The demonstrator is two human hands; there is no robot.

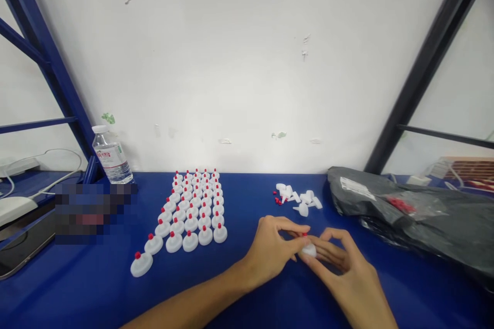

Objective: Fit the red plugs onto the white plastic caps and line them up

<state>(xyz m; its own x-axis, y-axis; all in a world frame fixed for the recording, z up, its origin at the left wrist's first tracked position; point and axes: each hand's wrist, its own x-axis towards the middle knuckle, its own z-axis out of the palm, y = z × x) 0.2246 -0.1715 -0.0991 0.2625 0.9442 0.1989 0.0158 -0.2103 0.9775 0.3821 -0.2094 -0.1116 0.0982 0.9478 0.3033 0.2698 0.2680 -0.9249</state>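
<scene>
Above the blue table, my right hand (pixel 347 270) grips a white nozzle cap (pixel 309 250) by its round base. The fingers of my left hand (pixel 272 247) are closed at the small red tip (pixel 304 235) on top of that cap; part of it is hidden by the fingers. Beyond my hands lies a loose pile of white nozzle caps (pixel 303 209), with several small red tips (pixel 278 201) beside them. To the left, rows of white nozzle caps with red tips (pixel 191 223) stand upright on their bases, one of them (pixel 141 264) nearest the front.
A grey plastic bag (pixel 436 221) covers the table's right side, with a clear packet of red pieces (pixel 401 204) on it. At the left stand a water bottle (pixel 113 157) and a phone (pixel 27 247). Blue posts (pixel 57 72) and a white wall (pixel 239 61) bound the table.
</scene>
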